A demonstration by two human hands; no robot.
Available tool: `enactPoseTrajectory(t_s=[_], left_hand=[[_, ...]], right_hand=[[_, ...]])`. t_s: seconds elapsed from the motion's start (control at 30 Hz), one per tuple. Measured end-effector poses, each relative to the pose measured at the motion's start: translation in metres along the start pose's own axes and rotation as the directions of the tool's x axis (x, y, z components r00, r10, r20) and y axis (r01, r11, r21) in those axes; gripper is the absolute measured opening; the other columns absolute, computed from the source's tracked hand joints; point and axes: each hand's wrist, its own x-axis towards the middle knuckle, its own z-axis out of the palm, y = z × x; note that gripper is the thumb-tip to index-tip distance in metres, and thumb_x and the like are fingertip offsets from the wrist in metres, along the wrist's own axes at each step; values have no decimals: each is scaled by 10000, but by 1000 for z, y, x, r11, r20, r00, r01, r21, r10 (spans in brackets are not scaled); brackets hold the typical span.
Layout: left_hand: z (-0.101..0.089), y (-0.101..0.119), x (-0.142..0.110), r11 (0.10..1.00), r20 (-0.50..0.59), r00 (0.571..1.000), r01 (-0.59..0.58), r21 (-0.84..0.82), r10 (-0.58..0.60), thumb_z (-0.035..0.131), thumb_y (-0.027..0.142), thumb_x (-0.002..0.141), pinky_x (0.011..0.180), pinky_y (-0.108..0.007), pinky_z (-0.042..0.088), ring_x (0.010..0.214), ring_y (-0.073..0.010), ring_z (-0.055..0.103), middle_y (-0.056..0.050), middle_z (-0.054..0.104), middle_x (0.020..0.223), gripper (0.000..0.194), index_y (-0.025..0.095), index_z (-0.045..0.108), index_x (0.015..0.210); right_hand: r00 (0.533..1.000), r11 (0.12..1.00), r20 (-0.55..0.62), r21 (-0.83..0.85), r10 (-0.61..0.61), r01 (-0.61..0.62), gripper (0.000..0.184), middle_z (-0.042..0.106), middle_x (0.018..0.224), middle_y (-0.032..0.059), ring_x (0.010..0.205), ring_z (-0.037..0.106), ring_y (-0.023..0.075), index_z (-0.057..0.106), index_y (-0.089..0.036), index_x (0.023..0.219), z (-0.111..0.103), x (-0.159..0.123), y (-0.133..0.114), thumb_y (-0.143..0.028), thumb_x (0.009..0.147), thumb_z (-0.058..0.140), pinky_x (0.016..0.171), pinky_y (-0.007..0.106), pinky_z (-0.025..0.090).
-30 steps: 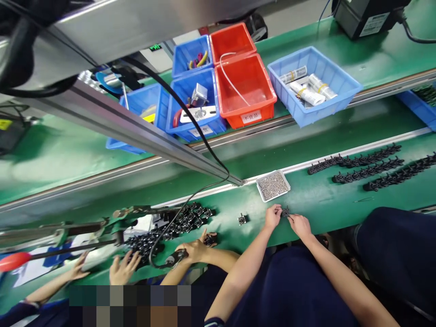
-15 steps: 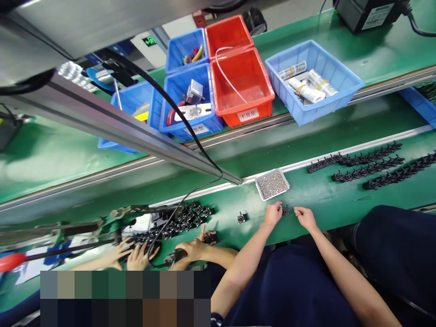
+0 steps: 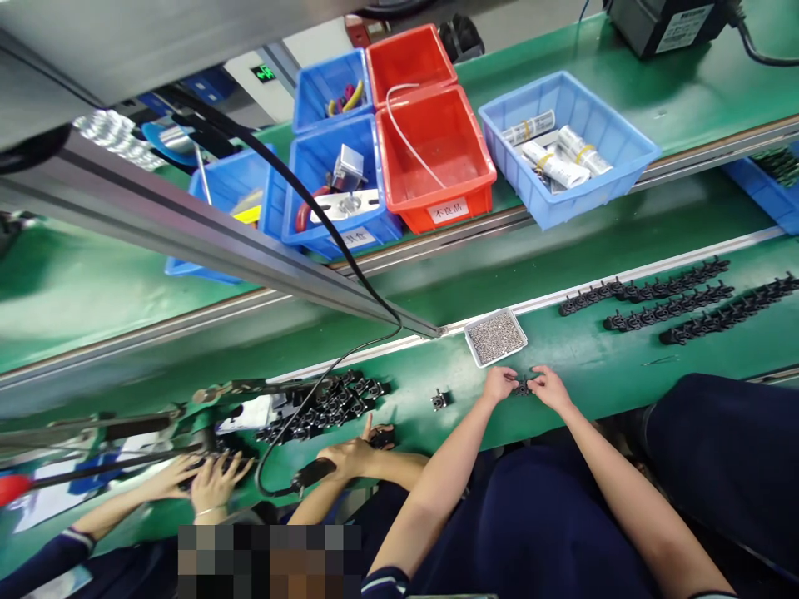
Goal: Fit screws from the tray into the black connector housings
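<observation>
A small black plastic part (image 3: 523,386) with upright prongs is on the green bench in front of me. My left hand (image 3: 500,383) grips its left side between thumb and fingers. At the part's right edge is my right hand (image 3: 550,388), thumb and forefinger bent in against it; anything tiny between those fingertips is hidden. Just beyond my hands stands a white tray (image 3: 496,339) full of small metal pieces. To the left, a single black part with shiny metal bits (image 3: 439,399) sits alone on the bench.
Rows of black parts (image 3: 671,314) line the bench on the right, near tweezers (image 3: 662,360). At left, co-workers' hands (image 3: 215,482) work beside a heap of black parts (image 3: 337,399) and a lever press (image 3: 205,408). Red bins (image 3: 437,158) and blue bins (image 3: 571,150) stand on the shelf.
My right hand has moved left and now meets the black part; before, it was apart from it. My left hand stays on the part. A co-worker's hands at left have shifted toward the press.
</observation>
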Motion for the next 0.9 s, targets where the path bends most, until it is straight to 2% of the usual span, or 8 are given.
enactPoseTrajectory(t_s=[0.23,0.4,0.57,0.67,0.73,0.8,0.83,0.9], left_hand=[[4,-11,1,987,9,990,138,-78,-138,794,195,728,699,-296,574,633,-143,655,-60,747,755,156,147,795,876],[14,-13,0,989,-54,991,119,-91,-124,770,155,730,704,-278,563,655,-132,646,-62,751,770,113,146,792,841],[18,-4,-12,990,-78,991,103,-95,-111,750,144,744,762,-295,563,723,-150,678,-75,766,841,125,148,783,865],[-5,-1,-27,997,-61,996,69,-33,-70,748,164,742,786,-303,553,747,-170,691,-67,763,817,85,159,776,822],[-35,-1,-33,995,-153,986,73,69,-61,706,167,769,788,-303,541,758,-185,695,-62,756,780,59,168,764,760],[-70,2,-33,980,-326,944,118,163,-59,647,151,802,801,-305,529,790,-198,701,-74,759,800,116,170,758,772],[-86,5,-30,970,-398,916,142,198,-53,634,136,803,817,-308,524,822,-204,705,-86,764,840,127,168,757,809],[-112,14,-21,949,-454,891,160,271,-21,639,99,775,858,-322,518,903,-222,708,-111,767,929,156,163,746,870]], right_hand=[[995,985,-49,-155,-87,78,411,729,739,-11,724,690,183,604,-205,1166,0,-1,-6,-346,783,656,740,297,503],[998,996,-22,-71,-57,56,267,766,888,58,839,716,219,727,-206,971,8,1,6,-386,794,642,791,334,551],[1000,999,1,27,25,-25,326,770,900,72,805,723,222,750,-188,975,9,-2,15,-441,799,642,711,326,575],[1000,1000,7,-8,23,-23,366,768,921,85,837,725,230,741,-182,1010,0,0,9,-457,772,698,755,332,574],[997,997,-69,-71,-40,35,366,764,945,92,871,720,228,728,-184,1030,-5,8,-9,-467,801,682,817,340,564],[978,974,-144,-192,-149,120,300,756,984,98,909,711,225,721,-188,1022,-4,16,-44,-420,863,616,875,349,544],[969,948,-142,-274,-204,159,255,751,1013,107,940,703,228,722,-186,1007,-1,18,-67,-362,883,584,900,356,531],[962,872,-58,-440,-268,216,195,740,1061,131,1029,677,255,733,-174,942,10,20,-118,-219,858,563,941,381,503]])
